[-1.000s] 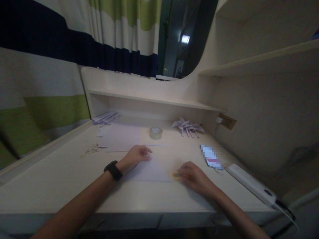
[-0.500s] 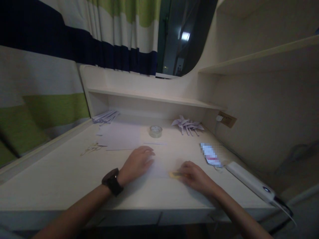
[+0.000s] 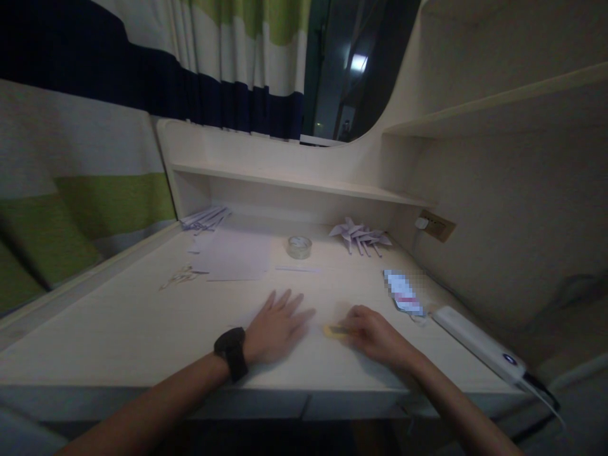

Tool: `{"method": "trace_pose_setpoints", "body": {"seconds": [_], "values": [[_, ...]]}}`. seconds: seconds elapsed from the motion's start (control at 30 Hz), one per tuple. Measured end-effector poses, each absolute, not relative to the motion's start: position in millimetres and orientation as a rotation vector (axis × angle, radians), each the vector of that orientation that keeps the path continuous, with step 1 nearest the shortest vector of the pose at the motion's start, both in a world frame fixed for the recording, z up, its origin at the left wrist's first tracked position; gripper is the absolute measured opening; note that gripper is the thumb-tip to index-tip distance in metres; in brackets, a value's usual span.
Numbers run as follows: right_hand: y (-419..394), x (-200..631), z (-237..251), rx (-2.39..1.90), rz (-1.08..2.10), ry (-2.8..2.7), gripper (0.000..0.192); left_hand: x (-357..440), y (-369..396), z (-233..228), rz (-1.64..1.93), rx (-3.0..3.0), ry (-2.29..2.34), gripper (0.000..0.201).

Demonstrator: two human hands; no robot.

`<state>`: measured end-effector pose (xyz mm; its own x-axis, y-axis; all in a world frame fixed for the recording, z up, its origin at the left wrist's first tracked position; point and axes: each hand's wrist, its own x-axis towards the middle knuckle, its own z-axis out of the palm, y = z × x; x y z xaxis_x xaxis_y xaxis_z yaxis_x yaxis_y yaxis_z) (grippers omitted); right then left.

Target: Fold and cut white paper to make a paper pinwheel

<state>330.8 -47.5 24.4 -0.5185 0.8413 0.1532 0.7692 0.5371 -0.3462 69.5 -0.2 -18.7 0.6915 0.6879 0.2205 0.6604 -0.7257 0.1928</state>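
My left hand (image 3: 280, 326), with a black watch (image 3: 231, 351) on its wrist, lies flat with its fingers spread on the desk. Under and beside it is a pale sheet of paper (image 3: 314, 329), mostly hidden and hard to tell from the white desktop. Just to the right, my right hand (image 3: 375, 332) is closed around a yellow utility knife (image 3: 333, 331) whose end points left toward the paper. The fingers cover much of the knife, and I cannot tell whether its blade is out.
Behind my hands are a clear tape roll (image 3: 299, 247), a thin paper strip (image 3: 297, 269) and stacked paper (image 3: 232, 253). Several paper pinwheels (image 3: 360, 235) lie at the back. Paper sticks (image 3: 206, 218) and tangled string-like pieces (image 3: 179, 276) are left; a phone (image 3: 403, 292) and white power strip (image 3: 477, 342), right.
My left hand has slid nearer to me and to the right, its fingers now spread, covering most of the paper. The right hand with the knife has barely moved.
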Motion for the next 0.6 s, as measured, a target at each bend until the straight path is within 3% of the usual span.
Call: {"method": "trace_pose_setpoints", "body": {"seconds": [0.33,0.6], "values": [[-51,324,22,-1.308,0.334,-2.478,0.022,70,-3,-21,0.458,2.78,1.169,0.047],[-56,304,-5,-1.175,0.129,-2.382,0.032,69,-4,-19,0.453,2.773,1.186,0.048]]}}
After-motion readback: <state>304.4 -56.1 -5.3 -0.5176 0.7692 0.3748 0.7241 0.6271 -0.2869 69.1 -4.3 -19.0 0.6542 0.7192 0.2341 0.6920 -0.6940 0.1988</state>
